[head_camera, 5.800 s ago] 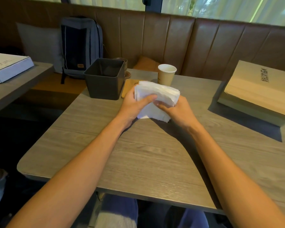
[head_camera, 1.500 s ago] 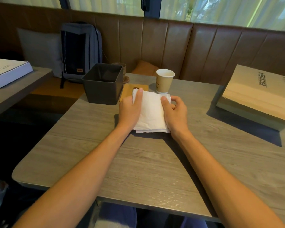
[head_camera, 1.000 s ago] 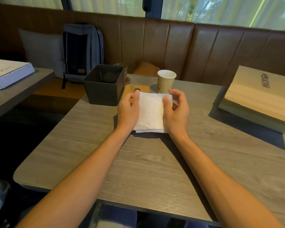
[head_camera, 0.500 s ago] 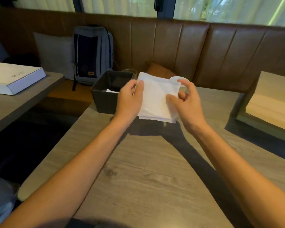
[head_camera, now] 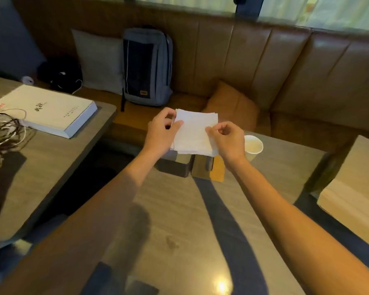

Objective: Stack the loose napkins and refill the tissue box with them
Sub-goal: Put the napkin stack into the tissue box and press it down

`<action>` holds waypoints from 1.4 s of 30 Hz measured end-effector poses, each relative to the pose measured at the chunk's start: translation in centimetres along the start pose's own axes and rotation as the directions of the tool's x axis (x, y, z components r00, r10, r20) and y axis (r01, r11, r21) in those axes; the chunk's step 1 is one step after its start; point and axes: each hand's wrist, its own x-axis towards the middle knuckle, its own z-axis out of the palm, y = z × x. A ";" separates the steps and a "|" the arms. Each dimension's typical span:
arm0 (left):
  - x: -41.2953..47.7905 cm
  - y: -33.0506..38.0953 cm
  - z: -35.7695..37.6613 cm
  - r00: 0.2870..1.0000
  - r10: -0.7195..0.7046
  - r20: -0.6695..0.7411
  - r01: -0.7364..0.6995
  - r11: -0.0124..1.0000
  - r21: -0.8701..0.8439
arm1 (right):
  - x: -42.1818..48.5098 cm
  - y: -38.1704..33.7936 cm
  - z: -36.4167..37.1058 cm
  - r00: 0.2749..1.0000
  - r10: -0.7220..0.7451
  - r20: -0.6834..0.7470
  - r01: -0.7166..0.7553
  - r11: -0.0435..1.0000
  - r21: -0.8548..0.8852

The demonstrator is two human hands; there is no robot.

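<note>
The loose napkins are already gathered into one squared napkin stack (head_camera: 193,133), so the stacking part of the task appears complete. The stack is off the table (head_camera: 179,220), held flat in the air directly above the dark tissue box (head_camera: 175,166), whose front wall and near corner show just below the stack's lower edge. The left hand (head_camera: 161,133) pinches the stack's left edge between thumb and fingers; the right hand (head_camera: 227,139) pinches the right edge in the same manner, its remaining fingers curled in. The box opening is hidden behind the stack and the hands, so its contents cannot be determined. The refill step is judged to be in progress: the stack is aligned over the box but not yet inside it. Remaining work, as far as the view shows: lower the stack level into the opening, release both edges, and seat the stack flat. A paper cup (head_camera: 252,146) stands just right of the right hand, and a yellow card (head_camera: 217,169) lies on the table beside the box; both sit near the lowering path.
</note>
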 end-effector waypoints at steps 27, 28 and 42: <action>6.0 -7.6 -3.2 0.728 -0.217 0.650 -0.147 0.877 0.457 | -0.2 0.2 6.4 0.938 0.204 0.278 0.020 0.772 -0.636; 6.0 -7.4 -3.0 0.732 -0.216 0.646 -0.176 0.856 0.487 | 0.0 0.2 6.6 0.942 0.196 0.274 0.036 0.751 -0.660; 6.3 -7.3 0.0 0.768 -0.263 0.584 -0.369 0.564 0.739 | 2.0 1.1 9.3 0.902 0.193 0.387 0.329 0.274 -0.903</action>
